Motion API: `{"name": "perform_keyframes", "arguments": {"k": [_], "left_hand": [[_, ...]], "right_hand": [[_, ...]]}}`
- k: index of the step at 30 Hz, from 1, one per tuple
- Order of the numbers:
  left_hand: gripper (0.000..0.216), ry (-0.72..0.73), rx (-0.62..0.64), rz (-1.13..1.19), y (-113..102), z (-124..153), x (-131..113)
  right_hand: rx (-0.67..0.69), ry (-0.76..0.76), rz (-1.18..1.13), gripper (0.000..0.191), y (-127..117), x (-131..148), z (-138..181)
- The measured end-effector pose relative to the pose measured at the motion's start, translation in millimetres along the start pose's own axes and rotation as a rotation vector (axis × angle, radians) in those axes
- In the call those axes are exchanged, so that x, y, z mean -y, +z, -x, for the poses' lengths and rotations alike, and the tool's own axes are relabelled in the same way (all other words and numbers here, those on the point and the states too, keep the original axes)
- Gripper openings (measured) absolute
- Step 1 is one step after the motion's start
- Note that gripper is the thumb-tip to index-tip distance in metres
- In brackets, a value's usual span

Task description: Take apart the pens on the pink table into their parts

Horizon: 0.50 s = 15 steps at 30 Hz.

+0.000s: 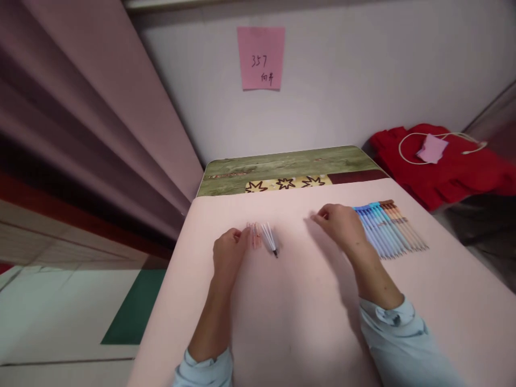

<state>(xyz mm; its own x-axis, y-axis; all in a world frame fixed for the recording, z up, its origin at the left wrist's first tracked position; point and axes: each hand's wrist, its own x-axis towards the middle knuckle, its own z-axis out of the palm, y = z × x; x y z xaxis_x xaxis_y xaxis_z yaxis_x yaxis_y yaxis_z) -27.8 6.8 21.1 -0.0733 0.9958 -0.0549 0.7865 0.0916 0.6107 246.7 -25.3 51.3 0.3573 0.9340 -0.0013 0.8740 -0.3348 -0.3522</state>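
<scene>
My left hand [230, 250] rests on the pale tabletop with its fingers closed together. Its fingertips touch the edge of a small group of clear, pinkish slim pieces [255, 235], too blurred to name. Right beside these lie a few white slim sticks with a dark tip [269, 237], perhaps pens. My right hand [336, 221] is raised a little over the table in a pinch; a faint, blurred bit shows at its fingertips. To the right of that wrist, several pens [389, 231] lie in a neat row, going from blue and lilac to orange-brown, partly hidden by the hand.
A pale pink cover [282, 322] spreads over the table, leaving a green patterned strip [290, 161] at the back. Beyond stands a white wall with a pink note [261, 58]. Red cloth [447, 172] with a white cable lies at right; a curtain [121, 107] hangs left.
</scene>
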Motion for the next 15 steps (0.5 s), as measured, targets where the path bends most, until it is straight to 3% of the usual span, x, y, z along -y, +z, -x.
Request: {"name": "perform_keyframes", "arguments": {"k": [5, 11, 15], "left_hand": [[0.033, 0.002, -0.020, -0.008, -2, 0, -2], [0.029, -0.036, -0.041, -0.006, -2, -1, 0], [0.026, -0.044, -0.067, 0.033, -1, -2, 1]], "right_hand": [[0.110, 0.226, 0.199, 0.027, -19, -42, -11], [0.155, 0.167, 0.222, 0.031, 0, -30, -10], [0.143, 0.151, 0.184, 0.025, -6, -25, -7]]}}
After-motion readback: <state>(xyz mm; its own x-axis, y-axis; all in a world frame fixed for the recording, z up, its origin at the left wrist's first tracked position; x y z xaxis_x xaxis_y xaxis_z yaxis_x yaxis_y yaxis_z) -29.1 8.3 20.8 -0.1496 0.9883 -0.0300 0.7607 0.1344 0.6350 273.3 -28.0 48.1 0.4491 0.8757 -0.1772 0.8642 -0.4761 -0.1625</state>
